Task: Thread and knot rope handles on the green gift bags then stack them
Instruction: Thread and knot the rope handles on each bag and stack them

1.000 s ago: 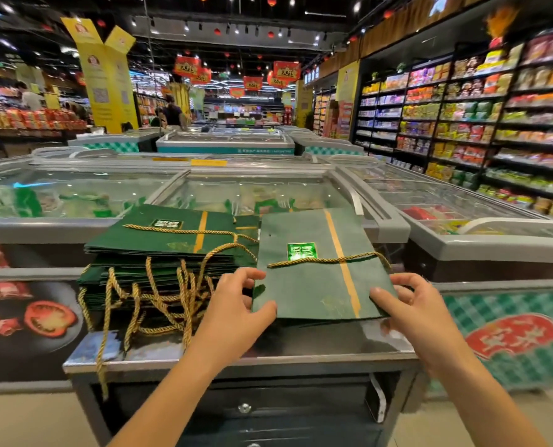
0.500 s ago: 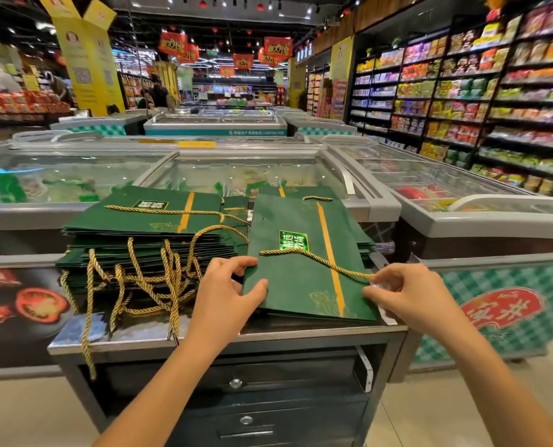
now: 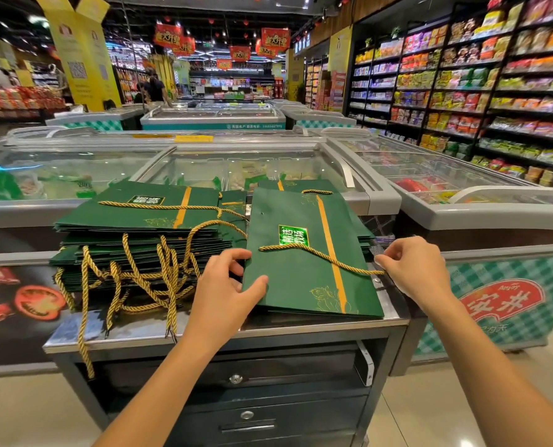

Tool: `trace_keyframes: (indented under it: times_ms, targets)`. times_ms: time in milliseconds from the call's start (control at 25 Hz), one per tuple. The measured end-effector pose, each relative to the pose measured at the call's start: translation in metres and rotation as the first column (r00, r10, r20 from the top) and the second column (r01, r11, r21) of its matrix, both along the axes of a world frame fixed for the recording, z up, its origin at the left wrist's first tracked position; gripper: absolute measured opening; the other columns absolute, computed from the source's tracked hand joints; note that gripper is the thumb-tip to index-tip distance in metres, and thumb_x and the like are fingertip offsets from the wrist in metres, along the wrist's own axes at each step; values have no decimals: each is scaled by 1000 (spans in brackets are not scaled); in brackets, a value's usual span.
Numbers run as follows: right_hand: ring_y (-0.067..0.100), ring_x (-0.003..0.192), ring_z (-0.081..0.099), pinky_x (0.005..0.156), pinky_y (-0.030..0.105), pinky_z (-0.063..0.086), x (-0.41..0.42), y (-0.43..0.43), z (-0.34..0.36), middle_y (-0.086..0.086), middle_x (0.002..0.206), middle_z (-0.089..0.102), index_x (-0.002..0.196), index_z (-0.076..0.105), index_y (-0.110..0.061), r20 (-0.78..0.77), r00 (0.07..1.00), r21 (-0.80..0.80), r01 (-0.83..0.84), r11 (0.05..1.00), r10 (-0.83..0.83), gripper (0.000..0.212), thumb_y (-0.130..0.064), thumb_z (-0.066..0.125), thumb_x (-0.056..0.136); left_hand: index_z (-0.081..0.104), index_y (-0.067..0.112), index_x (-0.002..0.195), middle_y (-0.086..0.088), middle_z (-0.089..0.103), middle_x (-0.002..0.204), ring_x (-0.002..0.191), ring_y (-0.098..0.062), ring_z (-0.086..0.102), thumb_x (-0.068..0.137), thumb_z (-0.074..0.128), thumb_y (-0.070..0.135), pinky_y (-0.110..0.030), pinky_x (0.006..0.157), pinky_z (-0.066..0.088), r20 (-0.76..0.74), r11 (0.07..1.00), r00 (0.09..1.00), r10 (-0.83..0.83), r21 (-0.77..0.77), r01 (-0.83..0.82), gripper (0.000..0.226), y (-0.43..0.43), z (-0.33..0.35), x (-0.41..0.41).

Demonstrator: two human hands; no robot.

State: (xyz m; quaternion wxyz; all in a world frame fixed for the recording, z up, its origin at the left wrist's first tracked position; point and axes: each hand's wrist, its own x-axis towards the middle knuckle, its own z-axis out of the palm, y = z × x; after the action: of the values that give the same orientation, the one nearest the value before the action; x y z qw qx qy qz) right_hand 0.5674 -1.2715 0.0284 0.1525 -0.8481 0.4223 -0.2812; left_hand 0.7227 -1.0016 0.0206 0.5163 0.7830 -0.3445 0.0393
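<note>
Two bare hands are held apart at either side of one green gift bag (image 3: 301, 279): the left hand (image 3: 227, 288) is clamped on its left edge, thumb on top, while the right hand (image 3: 414, 269) is seen pinching the end of a gold rope handle (image 3: 320, 257) at the right edge. The bag is laid flat on a steel counter (image 3: 146, 337), its near right corner reaching almost to the front lip. Only a narrow bare strip is left along that lip. Two drawer locks (image 3: 235, 379) are visible below, and open tiled floor (image 3: 462, 398) is shown on both sides of the cabinet. Two piles of bags are counted: the one under the hands and a taller stack (image 3: 146, 217) just beside it on the left. From that stack a tangle of loose ropes (image 3: 133, 279) is draped, one strand hanging over the counter's front edge. Glass-lidded freezer chests (image 3: 236, 166) are pressed against the counter behind. Stocked shelves (image 3: 494, 91) are lined along the right.
</note>
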Motion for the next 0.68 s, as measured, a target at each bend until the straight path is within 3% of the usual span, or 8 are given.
trace_keyframes:
  times_ms: [120,240,400,520,680]
  targets:
    - [23,81,64,75,38,54,10,8,-6,-1,81,69,80,68,-23,87,993,-78,-78,994,84,17,-33,73,92,53,29,132,-2,53,91,57,-10,50,87,74,28,-38,68,56,-76,999,996,-36,16,37,50,0,2,2]
    - [15,74,63,71,34,51,21,21,-2,-9,76,65,90,69,-19,274,944,-101,-159,982,181,13,-31,70,95,52,25,137,-3,53,85,59,-16,58,87,76,21,-47,68,60,-230,995,968,-98,-4,99,56,4,6,-2]
    - [7,73,64,67,21,49,42,38,13,-8,78,70,89,74,-18,378,868,-9,-343,939,321,10,-28,75,91,40,28,143,-4,56,85,56,-17,64,84,79,18,-25,54,52,-404,948,882,-242,97,304,71,18,10,-18]
    - [11,75,68,72,26,55,67,51,17,-3,80,74,88,77,-19,366,819,97,-506,857,442,7,-26,79,88,36,32,144,-2,59,85,54,-21,67,83,80,21,-25,55,50,-421,893,856,-299,194,407,76,26,11,-27]
    - [11,73,64,71,25,54,88,68,14,1,80,73,86,74,-19,340,801,127,-558,820,493,7,-21,81,86,36,35,138,-8,64,94,55,-22,68,87,76,25,-31,51,52,-444,844,840,-310,278,459,65,33,15,-27]
